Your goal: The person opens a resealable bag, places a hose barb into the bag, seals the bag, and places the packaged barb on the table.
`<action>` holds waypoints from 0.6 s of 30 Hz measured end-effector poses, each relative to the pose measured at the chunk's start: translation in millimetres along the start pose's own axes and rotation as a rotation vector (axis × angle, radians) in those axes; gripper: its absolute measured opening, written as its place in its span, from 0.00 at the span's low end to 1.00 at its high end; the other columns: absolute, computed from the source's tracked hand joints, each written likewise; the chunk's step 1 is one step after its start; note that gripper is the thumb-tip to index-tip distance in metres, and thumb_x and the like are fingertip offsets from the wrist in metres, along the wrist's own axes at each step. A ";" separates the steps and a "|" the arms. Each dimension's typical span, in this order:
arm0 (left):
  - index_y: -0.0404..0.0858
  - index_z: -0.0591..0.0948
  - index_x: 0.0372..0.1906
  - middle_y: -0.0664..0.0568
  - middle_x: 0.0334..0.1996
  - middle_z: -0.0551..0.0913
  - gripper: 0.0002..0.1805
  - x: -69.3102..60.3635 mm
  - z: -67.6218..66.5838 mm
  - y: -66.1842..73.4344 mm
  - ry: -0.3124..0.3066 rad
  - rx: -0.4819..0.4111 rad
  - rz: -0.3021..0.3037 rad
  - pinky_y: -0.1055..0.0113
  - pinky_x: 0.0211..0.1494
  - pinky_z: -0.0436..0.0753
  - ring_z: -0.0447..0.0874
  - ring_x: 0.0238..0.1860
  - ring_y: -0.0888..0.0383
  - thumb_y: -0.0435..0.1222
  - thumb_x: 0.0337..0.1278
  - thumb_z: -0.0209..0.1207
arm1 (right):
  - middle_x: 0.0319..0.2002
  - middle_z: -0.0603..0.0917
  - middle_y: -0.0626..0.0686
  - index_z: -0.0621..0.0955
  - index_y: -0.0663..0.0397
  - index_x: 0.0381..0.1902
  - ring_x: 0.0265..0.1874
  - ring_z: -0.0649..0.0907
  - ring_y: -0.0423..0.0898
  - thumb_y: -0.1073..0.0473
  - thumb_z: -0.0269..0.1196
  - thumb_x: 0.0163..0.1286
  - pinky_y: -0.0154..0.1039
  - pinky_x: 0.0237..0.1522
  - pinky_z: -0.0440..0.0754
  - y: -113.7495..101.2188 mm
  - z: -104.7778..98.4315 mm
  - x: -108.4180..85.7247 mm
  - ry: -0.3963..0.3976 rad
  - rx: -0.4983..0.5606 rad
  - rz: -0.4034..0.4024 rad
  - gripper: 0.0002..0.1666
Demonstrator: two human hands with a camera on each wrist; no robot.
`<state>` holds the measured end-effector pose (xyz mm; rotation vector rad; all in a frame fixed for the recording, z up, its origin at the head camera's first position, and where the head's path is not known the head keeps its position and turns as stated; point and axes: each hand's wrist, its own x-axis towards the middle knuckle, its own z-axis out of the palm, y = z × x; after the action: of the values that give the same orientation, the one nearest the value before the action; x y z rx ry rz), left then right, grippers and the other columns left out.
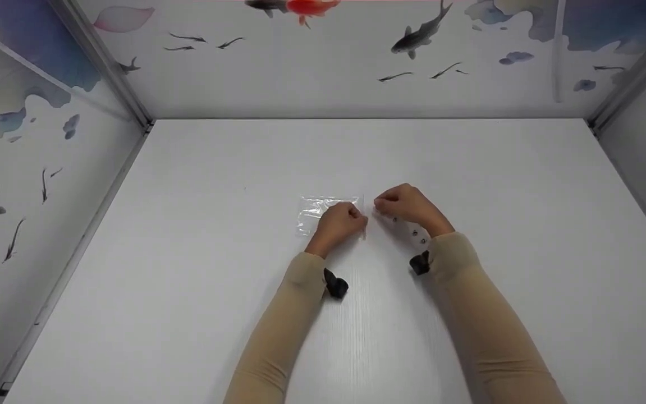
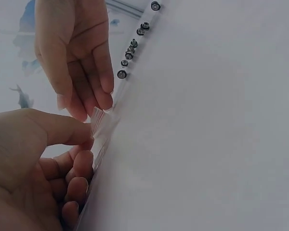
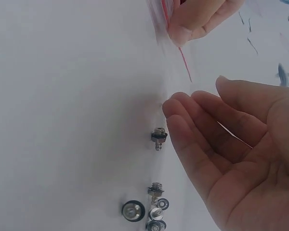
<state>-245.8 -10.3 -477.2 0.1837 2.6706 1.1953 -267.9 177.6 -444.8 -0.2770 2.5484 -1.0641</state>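
Observation:
A small clear zip bag (image 1: 310,214) lies flat on the white table. My left hand (image 1: 338,225) is at its right end, pinching the bag's edge between thumb and fingers; in the left wrist view a corner of the bag (image 2: 98,120) sticks up from that pinch. In the right wrist view a red line (image 3: 185,65) runs along the bag's edge. Just right of the bag is my right hand (image 1: 409,205), fingers loosely bent, thumb apart, nothing visible between them. Beside and below it lie several small metal screw-like fittings (image 3: 158,137) with dark rings.
The white table (image 1: 216,168) is bounded by a back panel (image 1: 345,84) printed with fish and by side panels. A black wrist camera (image 1: 336,284) sits at the left cuff, another black camera (image 1: 420,262) at the right cuff.

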 end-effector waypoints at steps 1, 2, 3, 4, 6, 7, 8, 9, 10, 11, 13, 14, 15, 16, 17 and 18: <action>0.38 0.82 0.30 0.57 0.27 0.77 0.09 -0.1 -0.2 -2.5 0.002 -0.027 0.014 0.72 0.33 0.69 0.71 0.30 0.62 0.41 0.56 0.59 | 0.44 0.85 0.58 0.82 0.60 0.53 0.38 0.81 0.49 0.49 0.56 0.72 0.37 0.37 0.76 -0.6 1.0 0.5 -0.003 0.005 0.000 0.23; 0.38 0.82 0.30 0.57 0.27 0.77 0.10 0.0 -0.6 -5.1 0.001 -0.052 0.031 0.72 0.34 0.69 0.71 0.30 0.62 0.41 0.57 0.60 | 0.43 0.85 0.58 0.82 0.60 0.53 0.37 0.81 0.48 0.49 0.56 0.72 0.36 0.37 0.76 -1.5 1.9 0.6 -0.005 0.009 -0.002 0.23; 0.37 0.82 0.30 0.57 0.26 0.76 0.10 0.1 -1.1 -7.3 -0.002 -0.078 0.045 0.73 0.34 0.69 0.71 0.30 0.62 0.40 0.57 0.60 | 0.43 0.85 0.58 0.82 0.60 0.52 0.37 0.81 0.48 0.48 0.56 0.72 0.37 0.37 0.76 -2.2 3.1 1.1 -0.006 0.014 -0.002 0.23; 0.37 0.82 0.30 0.57 0.26 0.76 0.10 0.2 -1.4 -9.4 -0.007 -0.102 0.056 0.73 0.34 0.68 0.70 0.30 0.62 0.40 0.57 0.60 | 0.43 0.85 0.58 0.83 0.60 0.52 0.37 0.81 0.48 0.48 0.56 0.72 0.37 0.38 0.77 -2.7 4.2 1.8 -0.007 0.019 -0.005 0.23; 0.36 0.82 0.31 0.57 0.26 0.76 0.09 0.5 -2.1 -13.2 -0.012 -0.144 0.072 0.73 0.34 0.69 0.70 0.30 0.63 0.39 0.58 0.59 | 0.44 0.85 0.57 0.83 0.59 0.51 0.38 0.82 0.48 0.47 0.56 0.72 0.38 0.39 0.78 -4.9 6.4 2.5 -0.011 0.035 -0.001 0.23; 0.36 0.82 0.31 0.57 0.26 0.76 0.08 0.4 -2.5 -14.6 -0.013 -0.162 0.076 0.73 0.34 0.69 0.70 0.30 0.63 0.38 0.58 0.59 | 0.44 0.86 0.57 0.83 0.59 0.51 0.38 0.83 0.48 0.47 0.56 0.72 0.38 0.39 0.78 -5.9 7.8 3.1 -0.014 0.042 0.002 0.23; 0.36 0.82 0.31 0.57 0.27 0.76 0.08 0.2 -2.7 -15.8 -0.012 -0.177 0.078 0.73 0.35 0.69 0.70 0.30 0.63 0.38 0.58 0.59 | 0.45 0.86 0.57 0.83 0.58 0.51 0.39 0.83 0.48 0.46 0.56 0.72 0.39 0.40 0.78 -6.9 9.3 3.7 -0.019 0.047 0.006 0.23; 0.36 0.82 0.31 0.57 0.27 0.76 0.08 -0.3 -2.6 -16.7 -0.008 -0.193 0.076 0.73 0.35 0.69 0.70 0.30 0.63 0.38 0.58 0.59 | 0.46 0.85 0.57 0.83 0.58 0.51 0.41 0.83 0.48 0.46 0.56 0.72 0.40 0.41 0.78 -7.9 10.9 4.4 -0.025 0.053 0.010 0.24; 0.36 0.82 0.31 0.57 0.27 0.76 0.07 -0.5 -2.8 -17.5 -0.003 -0.205 0.075 0.73 0.35 0.69 0.70 0.30 0.63 0.37 0.57 0.58 | 0.47 0.85 0.57 0.83 0.58 0.51 0.42 0.83 0.48 0.45 0.56 0.72 0.40 0.42 0.78 -9.2 12.2 5.2 -0.029 0.059 0.013 0.24; 0.36 0.81 0.31 0.57 0.27 0.77 0.07 -0.6 -2.8 -18.3 0.004 -0.216 0.075 0.73 0.35 0.70 0.71 0.30 0.63 0.37 0.57 0.58 | 0.47 0.86 0.57 0.83 0.58 0.51 0.42 0.83 0.48 0.45 0.56 0.72 0.40 0.43 0.78 -10.6 13.6 5.6 -0.031 0.065 0.017 0.24; 0.37 0.81 0.31 0.57 0.27 0.77 0.06 -1.0 -2.5 -19.4 0.015 -0.236 0.078 0.73 0.35 0.70 0.71 0.30 0.63 0.36 0.56 0.58 | 0.46 0.86 0.57 0.84 0.58 0.50 0.42 0.83 0.48 0.44 0.57 0.71 0.41 0.44 0.78 -12.3 16.1 6.7 -0.026 0.080 0.022 0.25; 0.36 0.81 0.31 0.57 0.27 0.77 0.06 -1.3 -2.3 -19.9 0.020 -0.246 0.080 0.73 0.35 0.70 0.71 0.30 0.63 0.36 0.56 0.58 | 0.45 0.86 0.57 0.84 0.58 0.50 0.42 0.83 0.48 0.44 0.57 0.71 0.41 0.45 0.78 -13.2 17.2 7.1 -0.023 0.090 0.021 0.25; 0.36 0.82 0.31 0.57 0.27 0.78 0.06 -1.7 -2.1 -20.1 0.023 -0.253 0.080 0.73 0.36 0.70 0.71 0.30 0.63 0.36 0.56 0.58 | 0.44 0.86 0.58 0.84 0.59 0.50 0.42 0.83 0.48 0.44 0.58 0.71 0.40 0.45 0.78 -13.9 18.3 7.7 -0.019 0.103 0.018 0.25; 0.37 0.82 0.32 0.57 0.27 0.78 0.06 -2.1 -2.0 -20.1 0.025 -0.258 0.080 0.73 0.36 0.70 0.71 0.31 0.63 0.36 0.57 0.59 | 0.44 0.86 0.57 0.84 0.59 0.49 0.41 0.83 0.47 0.44 0.58 0.70 0.40 0.44 0.78 -14.4 19.5 8.3 -0.012 0.111 0.017 0.25; 0.37 0.82 0.32 0.57 0.28 0.78 0.07 -2.4 -1.9 -20.3 0.027 -0.261 0.082 0.73 0.37 0.71 0.71 0.31 0.63 0.37 0.57 0.59 | 0.43 0.87 0.57 0.84 0.59 0.48 0.40 0.83 0.46 0.44 0.59 0.69 0.39 0.43 0.79 -14.7 20.7 8.9 -0.004 0.121 0.016 0.25; 0.37 0.82 0.32 0.57 0.28 0.78 0.07 -2.9 -1.9 -20.5 0.028 -0.264 0.084 0.73 0.38 0.71 0.71 0.31 0.63 0.37 0.58 0.60 | 0.42 0.87 0.57 0.85 0.60 0.48 0.39 0.83 0.46 0.44 0.60 0.69 0.38 0.42 0.79 -14.9 21.9 9.6 0.003 0.130 0.014 0.25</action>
<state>-244.0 -25.8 -490.9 0.2387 2.5172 1.5712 -267.3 150.1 -450.8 -0.2221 2.4666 -1.2195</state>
